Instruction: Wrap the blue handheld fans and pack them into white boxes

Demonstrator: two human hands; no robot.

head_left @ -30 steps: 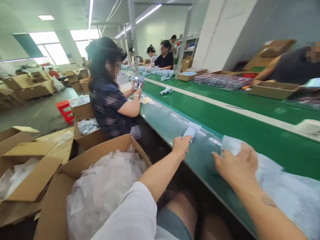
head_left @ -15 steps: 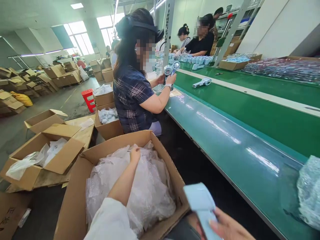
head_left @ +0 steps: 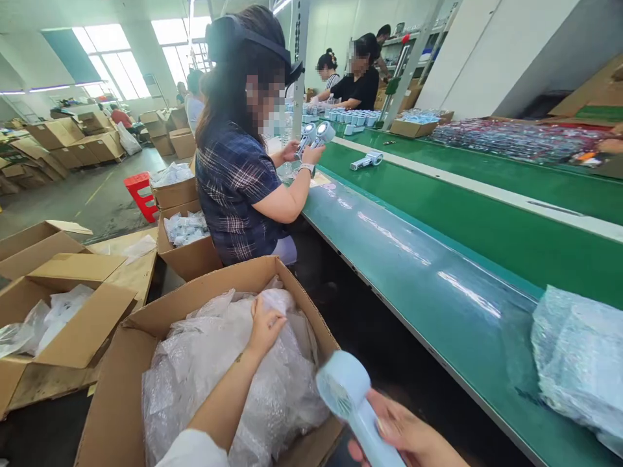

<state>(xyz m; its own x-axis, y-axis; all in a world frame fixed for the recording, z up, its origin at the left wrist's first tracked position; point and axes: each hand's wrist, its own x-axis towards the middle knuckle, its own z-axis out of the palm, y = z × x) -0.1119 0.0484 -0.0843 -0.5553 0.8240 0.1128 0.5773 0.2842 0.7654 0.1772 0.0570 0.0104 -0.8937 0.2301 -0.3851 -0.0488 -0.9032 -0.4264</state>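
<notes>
My left hand (head_left: 267,326) is over a large cardboard box (head_left: 109,383), its fingers pinched on a clear bubble-wrap bag (head_left: 278,299). Many similar bags (head_left: 214,363) fill the box in a loose heap. At the lower right, my right hand (head_left: 402,425) grips a light-blue handheld fan (head_left: 346,383) by its handle. The fan's round head points up and left, its grille partly showing. To the right, a bubble-wrapped bundle (head_left: 579,357) lies on the bench.
A co-worker (head_left: 238,175) sits ahead, holding two fans (head_left: 314,134). Another fan (head_left: 367,161) lies on the green conveyor belt (head_left: 467,188). The bench edge (head_left: 389,298) runs along my right. Open cartons (head_left: 82,324) and a red stool (head_left: 141,194) stand on the left.
My left hand has lifted a bag slightly from the heap. My right hand has turned the fan so its grille shows. The view has swung to the right.
</notes>
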